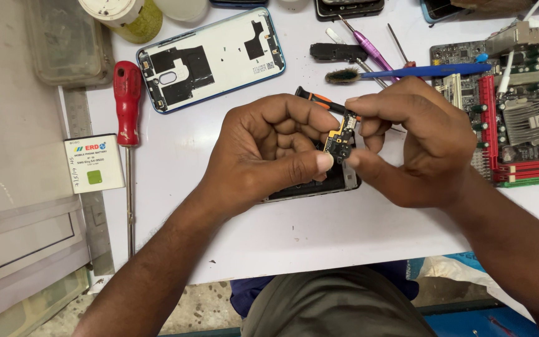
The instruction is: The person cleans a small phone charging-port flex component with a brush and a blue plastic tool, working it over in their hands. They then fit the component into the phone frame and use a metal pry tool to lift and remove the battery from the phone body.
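Pinching a small black-and-gold circuit board (342, 140) between thumb and forefinger, the right hand (416, 140) holds it just above the dark opened phone body (319, 187) lying on the white table (319, 231), near the middle of the scene. The left hand (269, 150) is curled half closed, its thumb tip touching the board's near edge. Farther left lie a blue-rimmed phone back cover (210, 59) and a red-handled screwdriver (127, 106), while a red-and-green computer mainboard (513, 112) sits at the right.
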`<state>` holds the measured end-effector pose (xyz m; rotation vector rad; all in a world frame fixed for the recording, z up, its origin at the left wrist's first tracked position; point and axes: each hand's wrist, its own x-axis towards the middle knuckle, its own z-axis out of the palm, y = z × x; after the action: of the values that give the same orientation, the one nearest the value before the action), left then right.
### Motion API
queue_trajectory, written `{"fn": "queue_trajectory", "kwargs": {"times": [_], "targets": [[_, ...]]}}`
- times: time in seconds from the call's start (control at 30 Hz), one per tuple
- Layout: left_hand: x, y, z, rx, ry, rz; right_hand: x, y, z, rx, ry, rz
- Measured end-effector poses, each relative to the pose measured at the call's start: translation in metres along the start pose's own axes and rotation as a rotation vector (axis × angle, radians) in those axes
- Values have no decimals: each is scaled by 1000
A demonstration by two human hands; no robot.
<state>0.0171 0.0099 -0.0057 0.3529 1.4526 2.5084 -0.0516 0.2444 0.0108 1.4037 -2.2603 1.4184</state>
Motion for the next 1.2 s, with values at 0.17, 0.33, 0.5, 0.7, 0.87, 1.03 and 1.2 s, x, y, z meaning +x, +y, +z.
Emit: {"fn": "queue_trajectory", "kwargs": {"times": [0.17, 0.33, 0.5, 0.7, 0.87, 1.03, 1.2], "targets": [[0, 0, 0, -9, 3, 2, 2, -1, 1, -34, 8, -30], [0, 0, -1, -20, -8, 10, -1, -1, 1, -24, 16, -5], [-1, 0, 0, -35, -7, -10, -1, 1, 0, -44, 27, -6], [-1, -1, -1, -28, -17, -13, -3, 4, 2, -52, 67, -21], [0, -1, -3, -5, -25, -30, -5, 6, 2, -64, 94, -40], [3, -2, -2, 30, 15, -43, -6, 5, 2, -45, 83, -41], [4, -5, -2, 43, 55, -35, -4, 1, 2, 12, 44, -13]]}}
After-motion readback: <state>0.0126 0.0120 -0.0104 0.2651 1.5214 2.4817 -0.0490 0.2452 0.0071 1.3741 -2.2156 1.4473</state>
